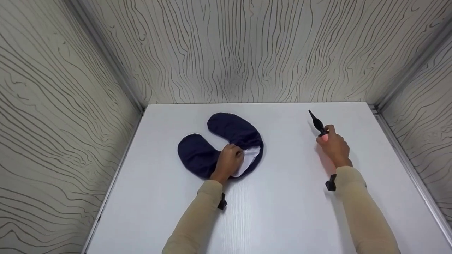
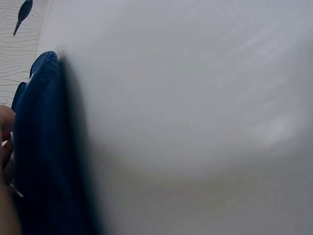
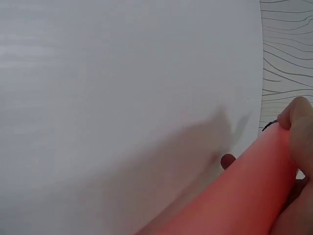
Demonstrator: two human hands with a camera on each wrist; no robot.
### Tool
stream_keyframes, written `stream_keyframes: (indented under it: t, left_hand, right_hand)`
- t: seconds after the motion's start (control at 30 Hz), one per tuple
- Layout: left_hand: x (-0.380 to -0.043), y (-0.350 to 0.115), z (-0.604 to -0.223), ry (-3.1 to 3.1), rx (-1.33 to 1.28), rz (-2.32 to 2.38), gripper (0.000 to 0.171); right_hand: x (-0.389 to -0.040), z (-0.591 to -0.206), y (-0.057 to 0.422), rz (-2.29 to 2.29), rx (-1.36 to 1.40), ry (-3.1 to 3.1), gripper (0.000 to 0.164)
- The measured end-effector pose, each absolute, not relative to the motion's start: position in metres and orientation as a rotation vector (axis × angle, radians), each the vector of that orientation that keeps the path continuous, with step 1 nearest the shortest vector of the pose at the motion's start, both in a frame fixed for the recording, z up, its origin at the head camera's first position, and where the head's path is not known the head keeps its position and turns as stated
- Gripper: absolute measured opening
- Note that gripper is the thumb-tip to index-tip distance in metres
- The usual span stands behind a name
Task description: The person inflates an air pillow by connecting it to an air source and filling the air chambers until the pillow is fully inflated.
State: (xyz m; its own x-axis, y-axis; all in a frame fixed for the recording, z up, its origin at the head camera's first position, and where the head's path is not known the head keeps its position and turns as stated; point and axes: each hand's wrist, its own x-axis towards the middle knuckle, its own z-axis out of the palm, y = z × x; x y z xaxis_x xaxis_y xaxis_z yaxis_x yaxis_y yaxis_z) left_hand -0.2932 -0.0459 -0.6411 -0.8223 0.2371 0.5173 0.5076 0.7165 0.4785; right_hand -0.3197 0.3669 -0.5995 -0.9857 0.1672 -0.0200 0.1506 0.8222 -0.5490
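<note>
A navy U-shaped neck pillow point(image 1: 197, 155) lies on the white table, its open ends toward the upper left. Along its curved side a gap in the cover shows a white lining point(image 1: 251, 155). My left hand point(image 1: 229, 160) pinches the pillow at the inner edge of this gap, with curled fingers. In the left wrist view the dark pillow point(image 2: 46, 147) hides most of those fingers. At the right, my right hand point(image 1: 333, 146) grips a pink hand pump point(image 3: 234, 196) near its black nozzle end point(image 1: 317, 123), which points away toward the back wall.
The white table point(image 1: 282, 211) is bounded by wood-grain patterned panels point(image 1: 247, 53) at the back and both sides. Metal edging point(image 1: 413, 176) runs along the table's right side. Small black devices point(image 1: 331, 183) are strapped to both sleeved wrists.
</note>
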Motion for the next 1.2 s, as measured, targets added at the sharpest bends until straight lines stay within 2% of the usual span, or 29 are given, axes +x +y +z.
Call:
stream_keyframes:
  t: [0.63,1.2]
  left_hand:
    - [-0.296,-0.046,-0.641,-2.466,-0.590,-0.852,0.009]
    - [-0.299,-0.048,-0.634,-2.461,-0.588,-0.908,0.008]
  right_hand:
    - [-0.317,-0.585,0.343,0.945,-0.112,-2.931,0.060]
    - [-0.305,-0.570,0.310,0.771,0.100,-2.805,0.046]
